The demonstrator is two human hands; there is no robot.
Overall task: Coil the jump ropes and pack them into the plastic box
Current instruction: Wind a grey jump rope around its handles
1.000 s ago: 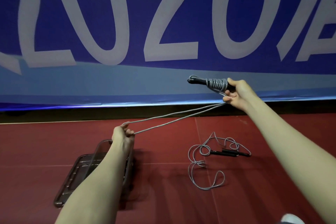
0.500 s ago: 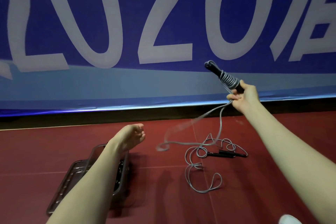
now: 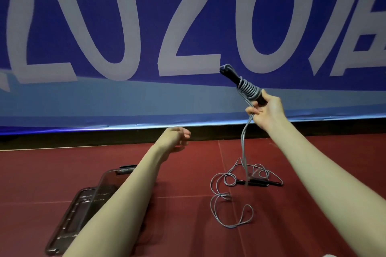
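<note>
One rope partly wound, another loose on the floor, box waiting at lower left

The right hand (image 3: 266,110), right of centre, grips the black handles (image 3: 240,81) with grey rope (image 3: 249,91) wound round them in several turns, the slack pinched under its fingers and hanging straight down to the floor; the left hand (image 3: 176,136), mid-frame, is empty with fingers relaxed, well apart from the rope. So the winding looks barely half done, and the hanging tail is yet to be taken up. A second rope (image 3: 231,196) lies uncoiled below the right hand, its black handles (image 3: 261,182) among the loops. The plastic box (image 3: 69,221) sits at lower left under the left forearm; whether anything is in it I cannot tell. Red floor (image 3: 188,204) lies bare between box and loose rope, and the blue banner (image 3: 125,27) closes off the far edge
</note>
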